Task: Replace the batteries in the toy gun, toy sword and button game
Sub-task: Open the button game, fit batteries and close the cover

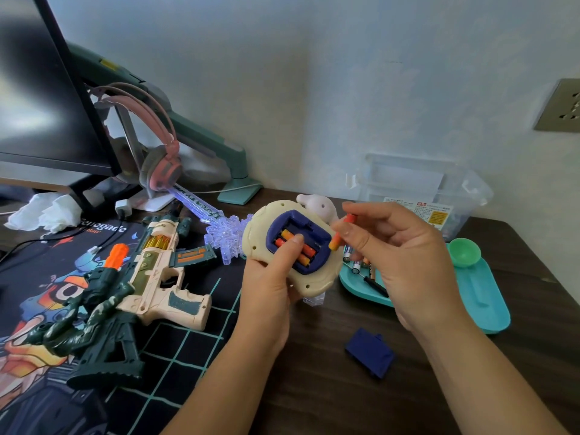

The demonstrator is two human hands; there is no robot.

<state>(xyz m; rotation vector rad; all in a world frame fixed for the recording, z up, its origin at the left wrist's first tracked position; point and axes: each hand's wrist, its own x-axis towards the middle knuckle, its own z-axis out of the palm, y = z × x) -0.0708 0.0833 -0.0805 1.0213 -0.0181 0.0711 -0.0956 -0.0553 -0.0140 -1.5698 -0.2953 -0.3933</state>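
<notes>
My left hand [270, 287] holds the cream button game [260, 227] upside down above the desk, thumb pressing on the orange batteries [309, 251] in its open dark blue compartment. My right hand [405, 259] pinches one orange battery [342, 232] beside the compartment's right edge. The dark blue battery cover [370, 353] lies on the desk in front. The toy gun [150, 271] lies on the mat at the left. Behind the game lies the clear toy sword [219, 227], its blade running back to the left.
A teal tray [483, 299] at the right holds several batteries [354, 262] and a small screwdriver [375, 285], with a green bowl [464, 251] at its far end. A clear plastic box [417, 186] stands against the wall. Monitor [40, 89], pink headphones [157, 146] and crumpled tissue [44, 211] occupy the back left.
</notes>
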